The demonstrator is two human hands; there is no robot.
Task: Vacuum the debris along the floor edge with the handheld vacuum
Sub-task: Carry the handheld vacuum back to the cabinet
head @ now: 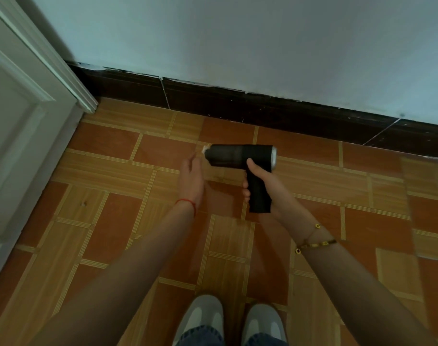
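While the black pistol-shaped handheld vacuum [240, 157] is gripped by its handle in the right hand [259, 182], held above the tiled floor, the left hand [191, 179] is kept relaxed and empty beside its nozzle, seemingly to tend it.

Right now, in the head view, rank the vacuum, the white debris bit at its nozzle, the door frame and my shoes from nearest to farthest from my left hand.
From the left hand:
1. White debris bit, just past the fingertips, at the nozzle.
2. Handheld vacuum, to the right, gripped by the right hand.
3. Door frame and shoes: too close to call; frame upper left, shoes below.
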